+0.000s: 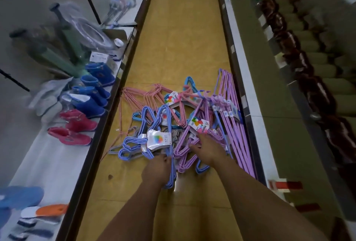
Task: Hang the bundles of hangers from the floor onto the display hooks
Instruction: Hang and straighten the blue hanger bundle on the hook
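The hanger bundles (173,125) lie in a tangled heap on the yellow floor (179,38) of a shop aisle, between the two low shelf edges: pink ones at the far left, blue ones near the middle, purple ones toward the right, several with white card labels. The left hand (156,169) reaches down at the near edge of the heap, its fingers curled round the blue bundle (146,140) where its lower wires gather. The right hand (208,148) lies on the purple bundle (185,148) just beside it; its fingers seem to be closing among the wires, but whether they truly grip cannot be told from here. A long purple set (237,117) rests apart, leaning along the right shelf base. The step in hand looks like the pick-up: choosing bundles from the pile and getting hold of them, with nothing yet lifted clear. The next move calls for drawing each bundle up and out without dragging its neighbours, since the wires overlap and may snag, then turning to find the display hooks, which are not in view. Outward from the heap, the left shelf (57,154) carries blue boots (94,90) and pink boots (75,127), slippers nearer the camera, and green-handled goods in clear wrap farther back. The right shelf (279,135) holds a row of dark brown packets (300,63), too blurred to name.
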Available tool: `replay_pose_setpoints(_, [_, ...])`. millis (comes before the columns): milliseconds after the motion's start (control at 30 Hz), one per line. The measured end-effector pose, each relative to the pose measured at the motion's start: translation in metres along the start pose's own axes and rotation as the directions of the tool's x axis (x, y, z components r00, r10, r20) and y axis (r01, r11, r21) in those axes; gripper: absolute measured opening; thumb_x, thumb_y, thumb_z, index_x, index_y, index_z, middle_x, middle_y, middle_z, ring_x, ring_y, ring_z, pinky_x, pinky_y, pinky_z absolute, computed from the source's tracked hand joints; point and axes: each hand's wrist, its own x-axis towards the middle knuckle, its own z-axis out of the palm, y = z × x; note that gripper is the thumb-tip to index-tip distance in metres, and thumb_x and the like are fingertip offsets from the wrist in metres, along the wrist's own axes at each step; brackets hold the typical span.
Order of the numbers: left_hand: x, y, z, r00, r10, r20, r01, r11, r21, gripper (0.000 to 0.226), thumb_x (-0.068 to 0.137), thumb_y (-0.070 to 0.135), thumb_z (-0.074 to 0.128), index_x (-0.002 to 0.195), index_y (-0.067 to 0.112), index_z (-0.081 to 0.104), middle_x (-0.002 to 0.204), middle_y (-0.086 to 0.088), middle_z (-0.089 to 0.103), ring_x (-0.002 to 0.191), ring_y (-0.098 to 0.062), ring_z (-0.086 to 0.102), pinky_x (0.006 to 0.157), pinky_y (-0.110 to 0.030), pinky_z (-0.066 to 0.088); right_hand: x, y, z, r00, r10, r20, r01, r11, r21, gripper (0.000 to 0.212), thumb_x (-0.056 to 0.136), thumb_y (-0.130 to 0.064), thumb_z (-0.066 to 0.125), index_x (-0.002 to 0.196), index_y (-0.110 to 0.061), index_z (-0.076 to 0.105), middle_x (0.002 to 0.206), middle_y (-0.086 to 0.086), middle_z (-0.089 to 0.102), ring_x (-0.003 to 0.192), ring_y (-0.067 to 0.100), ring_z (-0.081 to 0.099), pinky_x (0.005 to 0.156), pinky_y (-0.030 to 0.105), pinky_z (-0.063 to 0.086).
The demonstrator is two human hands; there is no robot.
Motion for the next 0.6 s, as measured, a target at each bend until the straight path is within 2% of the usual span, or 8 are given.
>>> replay_pose_setpoints(100, [0.041, -0.032, 0.042, 1.0, -0.021, -0.005, 0.021, 1.0, -0.009, 0.041, 0.102, 0.036, 0.029, 0.117, 0.015, 0.06, 0.119, -0.01, 0.063, 0.11, -0.028, 0.057, 0.087, -0.034, 0.045, 0.045, 0.014, 0.045, 1.0, -0.005, 0.023, 0.006, 0.999, -0.039, 0.053, 0.095, -0.049, 0.045, 0.138, -0.017, 0.041, 0.139, 0.009, 0.046, 0.119, 0.027, 0.052, 0.095, 0.04, 0.044])
replay_pose_setpoints(167, [0.064, -0.05, 0.065, 1.0, -0.022, -0.02, 0.022, 1.0, -0.012, 0.038, 0.102, 0.033, 0.028, 0.108, 0.015, 0.061, 0.112, -0.011, 0.064, 0.104, -0.028, 0.058, 0.083, -0.034, 0.045, 0.071, 0.022, 0.075, 0.999, -0.021, 0.042, 0.023, 0.998, -0.062, 0.055, 0.096, -0.048, 0.045, 0.138, -0.014, 0.039, 0.138, 0.01, 0.046, 0.117, 0.027, 0.052, 0.095, 0.04, 0.044])
replay_pose_setpoints(300, [0.108, -0.079, 0.1, 0.998, -0.05, -0.047, 0.049, 0.998, -0.027, 0.036, 0.103, 0.032, 0.027, 0.103, 0.016, 0.06, 0.107, -0.01, 0.063, 0.099, -0.028, 0.059, 0.081, -0.035, 0.047, 0.117, 0.035, 0.123, 0.998, -0.052, 0.043, 0.056, 0.995, -0.084, 0.062, 0.095, -0.047, 0.047, 0.146, -0.016, 0.031, 0.148, 0.01, 0.036, 0.13, 0.029, 0.041, 0.103, 0.039, 0.038])
replay_pose_setpoints(367, [0.13, -0.096, 0.114, 0.991, -0.095, -0.09, 0.091, 0.995, -0.052, 0.032, 0.102, 0.029, 0.031, 0.112, 0.015, 0.059, 0.118, -0.01, 0.058, 0.106, -0.027, 0.057, 0.088, -0.036, 0.047, 0.137, 0.037, 0.143, 0.997, -0.072, 0.036, 0.076, 0.99, -0.115, 0.061, 0.094, -0.043, 0.049, 0.145, -0.016, 0.032, 0.145, 0.011, 0.039, 0.133, 0.028, 0.037, 0.102, 0.038, 0.037])
replay_pose_setpoints(433, [0.152, -0.108, 0.123, 0.979, -0.156, -0.129, 0.148, 0.987, -0.068, 0.033, 0.1, 0.024, 0.034, 0.128, 0.013, 0.049, 0.13, -0.012, 0.049, 0.116, -0.029, 0.051, 0.092, -0.038, 0.044, 0.153, 0.035, 0.155, 0.994, -0.112, 0.014, 0.113, 0.98, -0.166, 0.054, 0.094, -0.039, 0.05, 0.14, -0.015, 0.038, 0.137, 0.011, 0.046, 0.129, 0.028, 0.039, 0.098, 0.037, 0.039])
replay_pose_setpoints(533, [0.177, -0.116, 0.134, 0.957, -0.221, -0.188, 0.196, 0.97, -0.141, 0.039, 0.097, 0.018, 0.042, 0.133, 0.005, 0.038, 0.131, -0.018, 0.043, 0.117, -0.035, 0.047, 0.092, -0.044, 0.044, 0.18, 0.031, 0.173, 0.985, -0.171, -0.026, 0.16, 0.958, -0.239, 0.047, 0.092, -0.037, 0.05, 0.134, -0.016, 0.044, 0.132, 0.009, 0.051, 0.123, 0.028, 0.042, 0.095, 0.038, 0.041])
replay_pose_setpoints(600, [0.186, -0.116, 0.139, 0.936, -0.268, -0.229, 0.208, 0.945, -0.252, 0.046, 0.095, 0.016, 0.049, 0.134, 0.0, 0.033, 0.133, -0.021, 0.041, 0.119, -0.037, 0.045, 0.094, -0.044, 0.04, 0.194, 0.027, 0.183, 0.979, -0.2, -0.046, 0.178, 0.938, -0.299, 0.045, 0.092, -0.033, 0.048, 0.133, -0.014, 0.045, 0.131, 0.009, 0.052, 0.123, 0.028, 0.041, 0.097, 0.038, 0.039])
